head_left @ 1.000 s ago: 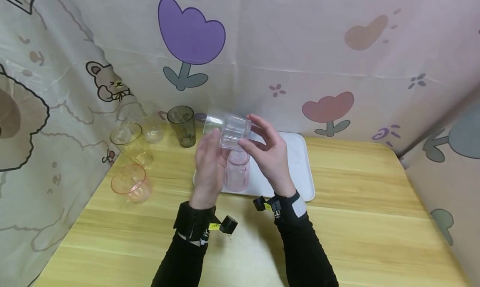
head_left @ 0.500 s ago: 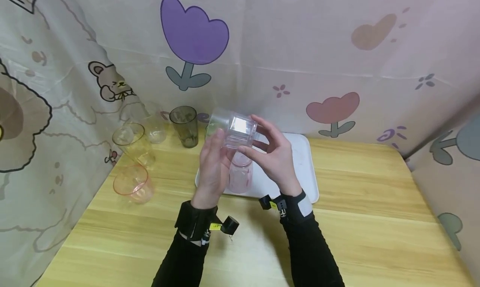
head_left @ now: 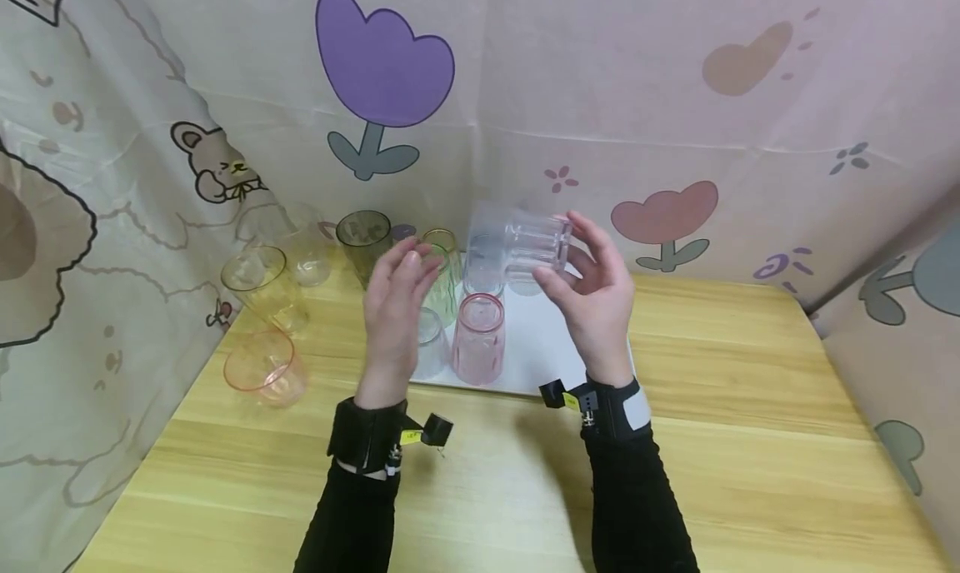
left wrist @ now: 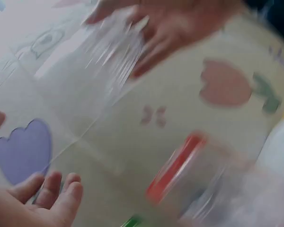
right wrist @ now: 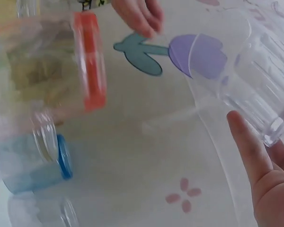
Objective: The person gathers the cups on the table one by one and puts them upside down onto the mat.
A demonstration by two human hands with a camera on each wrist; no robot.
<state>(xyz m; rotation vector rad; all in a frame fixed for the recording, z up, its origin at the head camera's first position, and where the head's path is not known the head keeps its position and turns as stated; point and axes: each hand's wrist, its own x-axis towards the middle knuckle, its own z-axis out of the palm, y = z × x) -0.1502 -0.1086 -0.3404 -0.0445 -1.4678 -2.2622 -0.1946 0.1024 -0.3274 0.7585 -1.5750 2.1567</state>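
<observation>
My right hand (head_left: 604, 315) holds a clear drinking glass (head_left: 536, 244) by its base end, thumb on the near side and fingers on the far side. The glass lies tipped sideways in the air above the tray, mouth pointing left. In the right wrist view the ribbed lower part of the glass (right wrist: 267, 75) shows by the thumb. My left hand (head_left: 393, 315) is apart from it, raised over the tray's left side with fingers loosely bent and nothing in them. Below, a pink glass (head_left: 480, 344) stands upside down on the white tray (head_left: 536, 352), beside a clear glass (head_left: 430, 348).
Also upside down on the tray are a green glass (head_left: 444, 286) and a bluish glass (head_left: 483, 269). Off its left side stand upright glasses: dark grey (head_left: 363, 244), yellow (head_left: 266, 290), orange-pink (head_left: 264, 369) and clear (head_left: 309, 252). A patterned curtain (head_left: 525, 73) hangs behind.
My left hand has come away from the clear glass and moved left. The right hand has carried the glass to the right and slightly up, uncovering more glasses on the tray.
</observation>
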